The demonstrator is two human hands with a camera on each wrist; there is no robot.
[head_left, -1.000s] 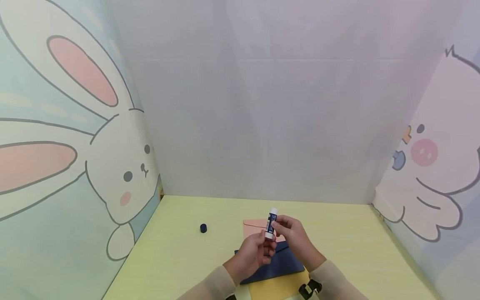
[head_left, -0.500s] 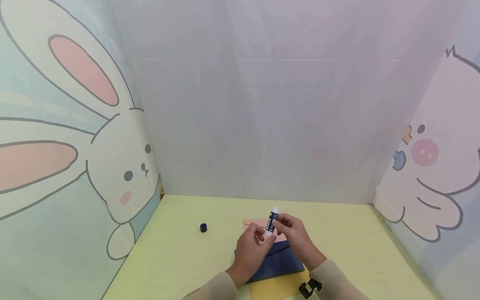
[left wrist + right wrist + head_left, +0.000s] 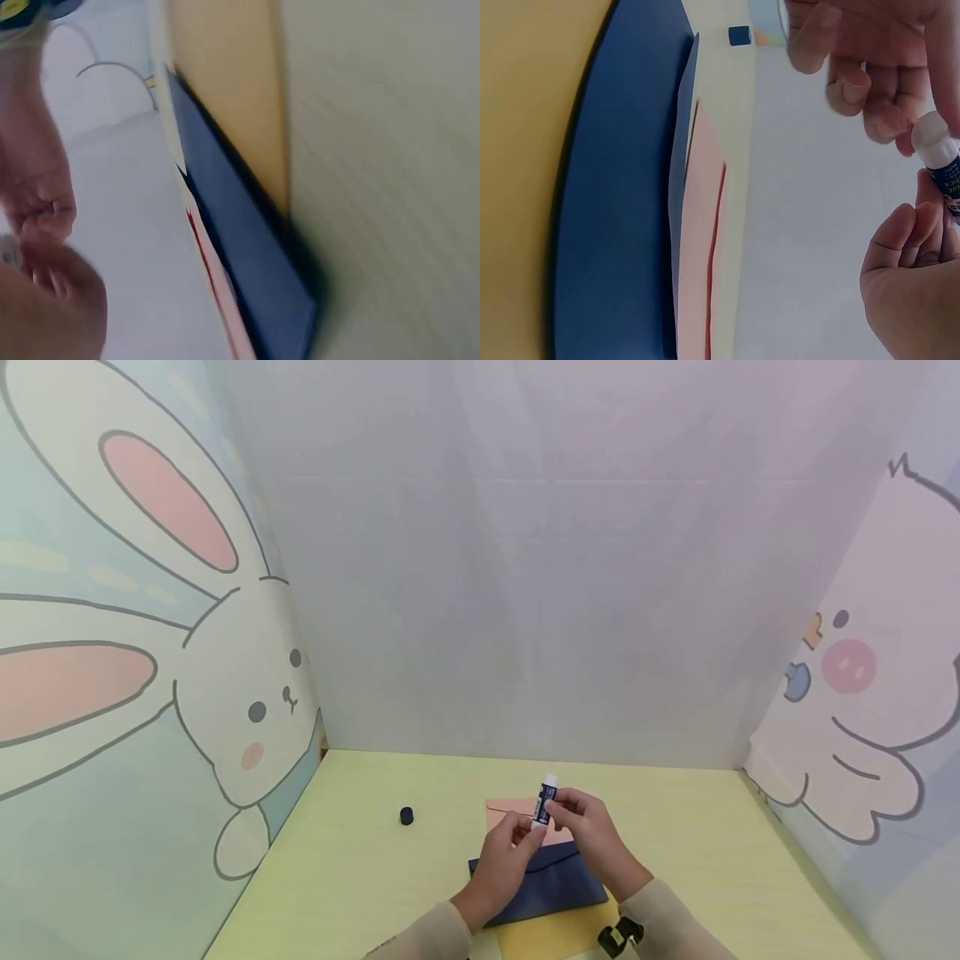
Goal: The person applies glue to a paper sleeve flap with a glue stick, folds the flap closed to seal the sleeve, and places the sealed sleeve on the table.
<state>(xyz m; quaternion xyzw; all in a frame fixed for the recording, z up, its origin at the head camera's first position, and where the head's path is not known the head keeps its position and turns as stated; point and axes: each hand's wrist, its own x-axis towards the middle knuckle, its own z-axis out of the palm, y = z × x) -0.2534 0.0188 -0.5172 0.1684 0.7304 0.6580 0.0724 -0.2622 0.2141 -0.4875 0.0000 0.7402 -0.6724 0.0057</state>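
A glue stick [image 3: 545, 802] with a dark blue label and white ends is held tilted above the envelopes. My right hand [image 3: 591, 837] pinches its middle between thumb and fingers. At its lower white end, my left hand [image 3: 501, 862] pinches with thumb and fingertips. The right wrist view shows the round white end of the glue stick [image 3: 941, 157] beside the left thumb. Beneath both hands lie a navy envelope [image 3: 557, 888], a pink envelope [image 3: 498, 815] behind it and a yellow envelope [image 3: 557, 935] in front, overlapping one another.
A dark blue cap [image 3: 407, 816] stands on the pale yellow table [image 3: 352, 868], left of the envelopes. A grey-white sheet [image 3: 525, 627] rises at the back. Panels with a cartoon rabbit [image 3: 247, 693] and another cartoon animal [image 3: 885, 677] border the sides.
My left hand has turned over from below the glue stick, fingers now up by its lower end. The stick has shifted very slightly up and right; my right hand keeps its grip.
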